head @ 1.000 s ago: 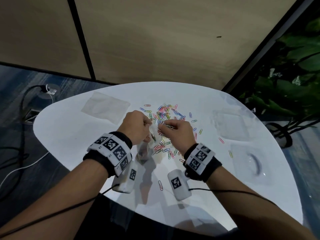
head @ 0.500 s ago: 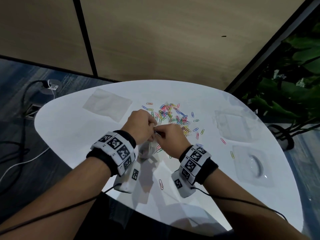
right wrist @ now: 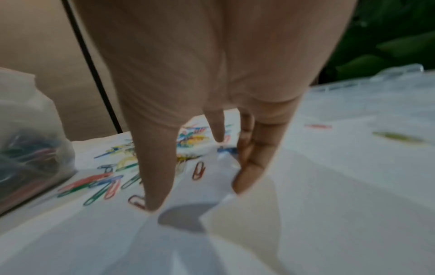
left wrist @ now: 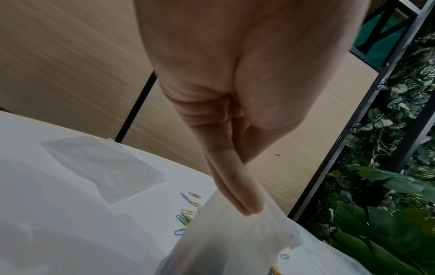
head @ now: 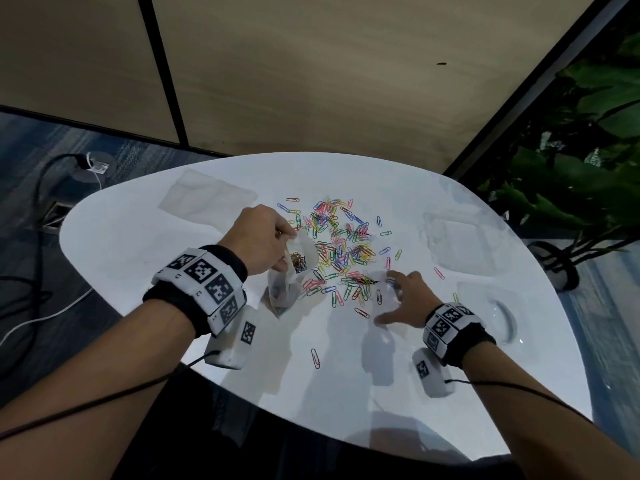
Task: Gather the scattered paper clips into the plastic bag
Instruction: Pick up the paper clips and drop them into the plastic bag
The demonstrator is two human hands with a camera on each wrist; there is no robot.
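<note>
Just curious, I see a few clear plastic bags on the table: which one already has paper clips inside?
The bag the left hand pinches at its top, standing beside the pile; the flat bag at the far left looks empty.

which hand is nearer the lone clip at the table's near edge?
Right. The right hand hovers just beyond and right of the lone clip; the left hand is farther back-left, holding the plastic bag.

White table (head: 346,393), scattered coloured paper clips (head: 341,251), plastic bag (head: 289,271), perhaps clear packets (head: 207,199)
</note>
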